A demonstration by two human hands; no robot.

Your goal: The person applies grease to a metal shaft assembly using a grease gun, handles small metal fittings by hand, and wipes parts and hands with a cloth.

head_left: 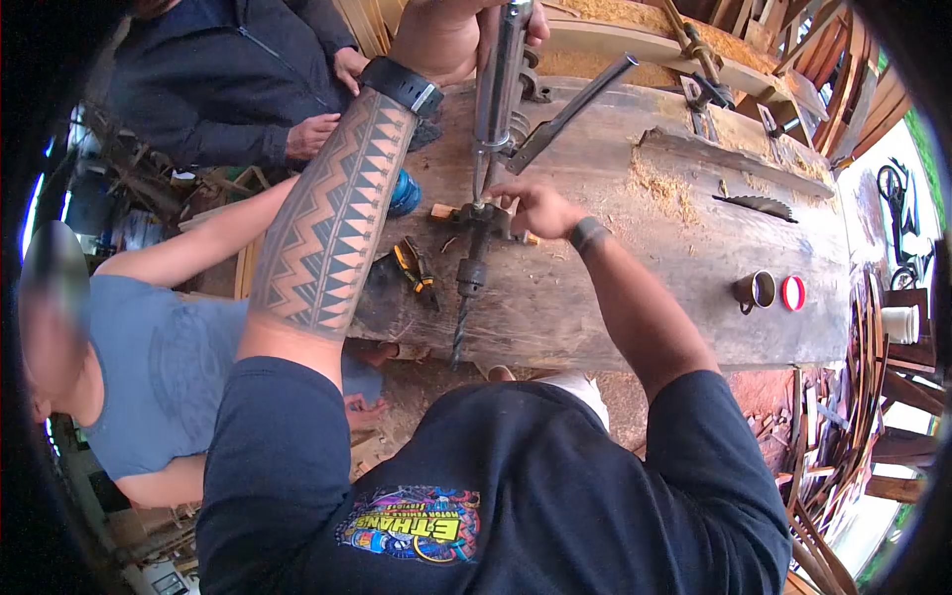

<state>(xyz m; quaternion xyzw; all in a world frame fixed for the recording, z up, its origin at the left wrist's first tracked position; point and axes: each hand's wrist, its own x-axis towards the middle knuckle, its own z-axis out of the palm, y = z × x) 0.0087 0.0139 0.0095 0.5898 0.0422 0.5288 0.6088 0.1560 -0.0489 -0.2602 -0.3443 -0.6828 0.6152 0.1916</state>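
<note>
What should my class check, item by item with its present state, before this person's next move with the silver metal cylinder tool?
1. Left hand gripping the silver metal cylinder tool: ok.
2. Right hand beside the cylinder's thin lower tip: ok; a firm pinch, cannot tell.
3. Tip seated on the dark metal part below: cannot tell.
4. Dark spiral drill bit pointing away from the person: not ok; it points toward the body.
5. Yellow-and-black pliers apart from the bit: ok.
6. Grey toothed metal blade apart from both hands: ok.
</note>
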